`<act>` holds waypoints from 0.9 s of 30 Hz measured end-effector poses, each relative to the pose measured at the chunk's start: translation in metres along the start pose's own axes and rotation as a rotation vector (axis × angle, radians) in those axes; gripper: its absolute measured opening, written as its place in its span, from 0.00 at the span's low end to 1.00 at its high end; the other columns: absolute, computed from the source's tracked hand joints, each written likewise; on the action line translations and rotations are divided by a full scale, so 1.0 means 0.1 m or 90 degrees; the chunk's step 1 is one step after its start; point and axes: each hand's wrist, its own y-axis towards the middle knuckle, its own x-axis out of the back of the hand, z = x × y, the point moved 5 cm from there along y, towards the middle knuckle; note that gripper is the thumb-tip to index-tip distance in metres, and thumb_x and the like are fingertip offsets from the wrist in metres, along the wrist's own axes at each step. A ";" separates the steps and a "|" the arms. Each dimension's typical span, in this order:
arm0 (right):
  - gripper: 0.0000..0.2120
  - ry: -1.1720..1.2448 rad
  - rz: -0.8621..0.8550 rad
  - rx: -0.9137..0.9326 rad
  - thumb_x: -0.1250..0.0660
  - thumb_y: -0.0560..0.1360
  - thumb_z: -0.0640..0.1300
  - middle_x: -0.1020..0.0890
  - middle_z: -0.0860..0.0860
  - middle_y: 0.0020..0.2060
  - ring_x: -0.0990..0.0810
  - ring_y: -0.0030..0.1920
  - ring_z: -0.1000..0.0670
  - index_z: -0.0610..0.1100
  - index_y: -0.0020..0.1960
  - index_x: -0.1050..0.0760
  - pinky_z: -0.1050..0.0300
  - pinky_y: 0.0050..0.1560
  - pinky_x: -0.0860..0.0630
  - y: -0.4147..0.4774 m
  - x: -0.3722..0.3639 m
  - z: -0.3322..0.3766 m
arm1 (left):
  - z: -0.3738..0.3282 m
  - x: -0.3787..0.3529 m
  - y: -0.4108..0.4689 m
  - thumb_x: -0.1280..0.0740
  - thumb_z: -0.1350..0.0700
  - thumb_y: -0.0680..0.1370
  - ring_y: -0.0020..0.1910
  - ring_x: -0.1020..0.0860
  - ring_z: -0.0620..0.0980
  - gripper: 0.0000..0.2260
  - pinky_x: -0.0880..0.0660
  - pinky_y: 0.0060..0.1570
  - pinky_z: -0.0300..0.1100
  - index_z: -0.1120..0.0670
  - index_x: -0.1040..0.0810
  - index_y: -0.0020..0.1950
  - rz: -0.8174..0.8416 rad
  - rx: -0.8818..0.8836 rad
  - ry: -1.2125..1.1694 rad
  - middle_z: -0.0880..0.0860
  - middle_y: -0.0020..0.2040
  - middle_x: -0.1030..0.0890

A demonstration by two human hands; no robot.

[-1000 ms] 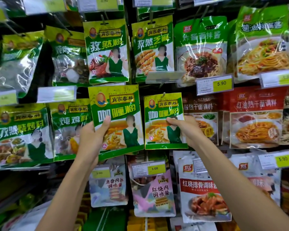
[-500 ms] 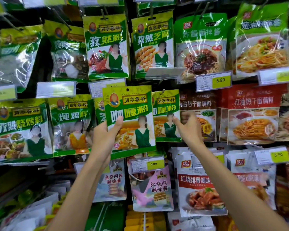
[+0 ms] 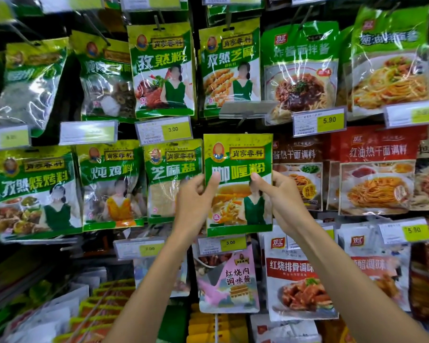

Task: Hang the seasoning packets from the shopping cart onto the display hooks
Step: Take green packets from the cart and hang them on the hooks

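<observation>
A green and yellow curry powder packet is held flat against the display in the middle row, its top edge just under a bare price-tag holder. My left hand pinches its left edge with thumb in front. At the packet's right edge my right hand does the same. The hook behind the packet is hidden, so I cannot tell whether the packet hangs on it. The shopping cart is out of view.
Green seasoning packets hang left of it, the nearest a sesame salt packet. Brown and red noodle-sauce packets hang to the right. A pink braised-pork sauce packet and a 3.00 price tag sit just below. More packets fill the row above.
My left hand carried the curry packet rightward onto the spot where the other curry packet hung. My right hand moved from that hanging packet to the right edge of the carried one.
</observation>
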 end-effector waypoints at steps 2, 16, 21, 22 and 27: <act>0.13 0.000 -0.016 -0.013 0.34 0.78 0.43 0.18 0.44 0.40 0.19 0.47 0.47 0.37 0.37 0.26 0.54 0.51 0.25 0.02 0.07 -0.05 | -0.20 0.24 0.05 0.36 0.50 0.80 0.37 0.21 0.43 0.09 0.27 0.37 0.28 0.55 0.21 0.47 -0.146 -0.167 0.151 0.46 0.36 0.21; 0.16 -0.044 -0.042 -0.013 0.33 0.78 0.46 0.22 0.29 0.48 0.23 0.55 0.34 0.38 0.35 0.27 0.36 0.66 0.32 0.26 0.19 -0.01 | -0.36 0.56 0.67 0.44 0.49 0.83 0.66 0.30 0.62 0.22 0.38 0.68 0.53 0.63 0.32 0.70 -0.312 -0.532 0.703 0.64 0.66 0.28; 0.16 -0.047 -0.053 -0.036 0.33 0.78 0.46 0.21 0.37 0.40 0.21 0.47 0.40 0.37 0.36 0.27 0.39 0.64 0.31 0.34 0.20 -0.01 | -0.39 0.56 0.69 0.41 0.50 0.82 0.63 0.28 0.64 0.21 0.35 0.67 0.56 0.64 0.30 0.68 -0.310 -0.551 0.690 0.65 0.63 0.26; 0.15 -0.046 -0.055 -0.043 0.32 0.78 0.46 0.22 0.37 0.41 0.22 0.48 0.41 0.37 0.37 0.26 0.37 0.65 0.32 0.36 0.20 -0.01 | -0.39 0.56 0.69 0.41 0.50 0.82 0.63 0.28 0.64 0.21 0.34 0.67 0.56 0.65 0.30 0.67 -0.305 -0.553 0.686 0.65 0.62 0.26; 0.12 -0.037 -0.065 -0.057 0.34 0.78 0.43 0.23 0.28 0.54 0.26 0.60 0.35 0.37 0.39 0.27 0.61 0.49 0.28 0.40 0.21 -0.08 | -0.40 0.58 0.69 0.42 0.49 0.82 0.62 0.28 0.64 0.21 0.34 0.66 0.55 0.65 0.30 0.67 -0.312 -0.562 0.689 0.65 0.61 0.26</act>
